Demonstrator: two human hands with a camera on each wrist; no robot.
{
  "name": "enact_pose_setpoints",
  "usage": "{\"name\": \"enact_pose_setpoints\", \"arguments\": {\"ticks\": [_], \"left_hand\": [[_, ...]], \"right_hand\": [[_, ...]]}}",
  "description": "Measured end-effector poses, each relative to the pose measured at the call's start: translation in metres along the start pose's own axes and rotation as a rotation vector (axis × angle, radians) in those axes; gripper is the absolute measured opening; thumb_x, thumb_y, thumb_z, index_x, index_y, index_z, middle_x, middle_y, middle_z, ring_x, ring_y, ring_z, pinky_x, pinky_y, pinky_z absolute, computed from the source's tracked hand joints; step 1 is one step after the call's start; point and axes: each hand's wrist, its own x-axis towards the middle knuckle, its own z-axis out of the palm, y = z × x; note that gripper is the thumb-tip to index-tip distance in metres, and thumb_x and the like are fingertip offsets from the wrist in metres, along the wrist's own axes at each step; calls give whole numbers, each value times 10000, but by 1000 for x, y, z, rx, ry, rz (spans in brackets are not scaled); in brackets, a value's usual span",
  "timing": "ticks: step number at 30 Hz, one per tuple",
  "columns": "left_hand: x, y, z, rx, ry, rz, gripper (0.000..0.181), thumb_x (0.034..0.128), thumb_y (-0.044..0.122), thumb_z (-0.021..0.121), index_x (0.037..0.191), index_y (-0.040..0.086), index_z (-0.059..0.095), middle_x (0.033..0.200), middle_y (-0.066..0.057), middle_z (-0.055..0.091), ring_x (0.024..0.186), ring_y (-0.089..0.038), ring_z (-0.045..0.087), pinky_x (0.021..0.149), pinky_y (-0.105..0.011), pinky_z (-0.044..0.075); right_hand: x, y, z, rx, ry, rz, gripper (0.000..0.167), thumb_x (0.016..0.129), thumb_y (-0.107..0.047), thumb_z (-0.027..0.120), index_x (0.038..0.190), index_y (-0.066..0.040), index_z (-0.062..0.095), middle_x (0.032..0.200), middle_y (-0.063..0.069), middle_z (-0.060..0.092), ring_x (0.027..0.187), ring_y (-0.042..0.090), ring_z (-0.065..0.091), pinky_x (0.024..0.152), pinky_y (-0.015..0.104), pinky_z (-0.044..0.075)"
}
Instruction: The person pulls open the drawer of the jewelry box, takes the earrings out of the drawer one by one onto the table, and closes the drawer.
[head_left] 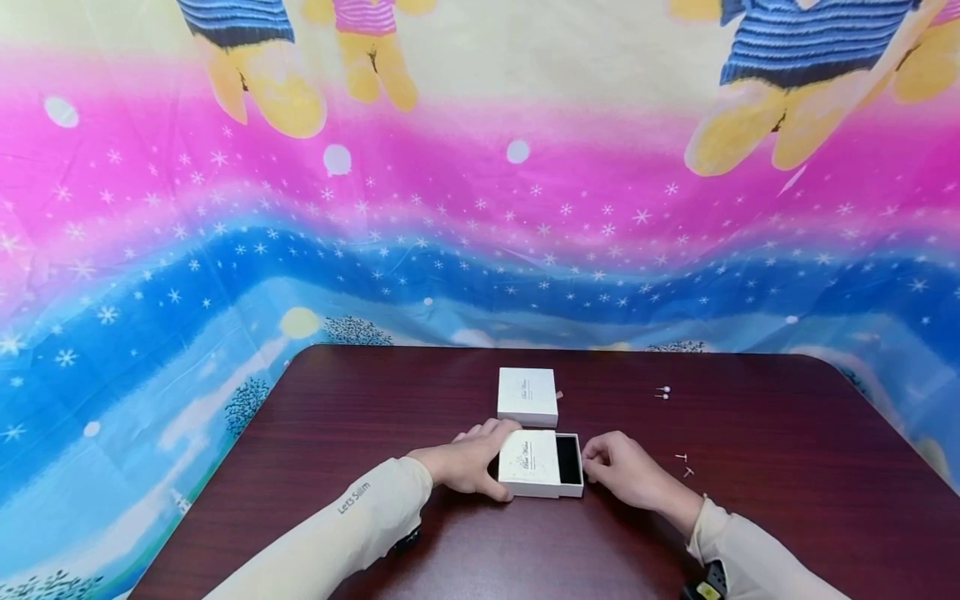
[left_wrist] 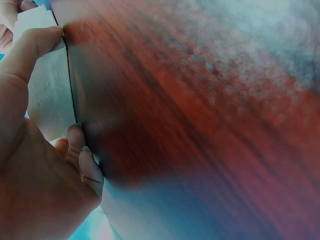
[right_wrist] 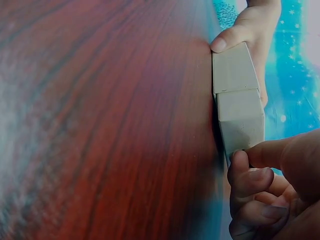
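Note:
A small white sliding gift box with dark script on its sleeve (head_left: 532,462) lies on the table. Its drawer (head_left: 573,491) is partly out to the right, baring a black lining (head_left: 569,460). My left hand (head_left: 471,458) grips the sleeve from the left, thumb at the near side and fingers at the far side. At the drawer's outer end, my right hand (head_left: 628,472) pinches with thumb and forefinger. The right wrist view shows these fingertips against the drawer's end wall (right_wrist: 242,134); what lies between them is hidden.
A second white box (head_left: 527,396), with a small brown tab (head_left: 559,395) on its right, stands just behind. To the right lie two white-headed studs (head_left: 664,397) and, nearer, two tiny pieces (head_left: 687,472). A patterned cloth (head_left: 480,208) hangs behind the dark table (head_left: 390,383).

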Motion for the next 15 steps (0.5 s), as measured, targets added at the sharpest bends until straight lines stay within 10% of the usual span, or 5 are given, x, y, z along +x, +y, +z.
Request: {"name": "enact_pose_setpoints", "arguments": {"ticks": [15], "left_hand": [[1,-1,1,2,8,6,913,746,343,853,1478,181,333,1385,-22,470,1141,-172,451,933,-310,364]], "right_hand": [[1,-3,1,-29,10,1,159,862,18,588,778,-87,672,612,-87,536,555,-20,434,582,200,387]]}}
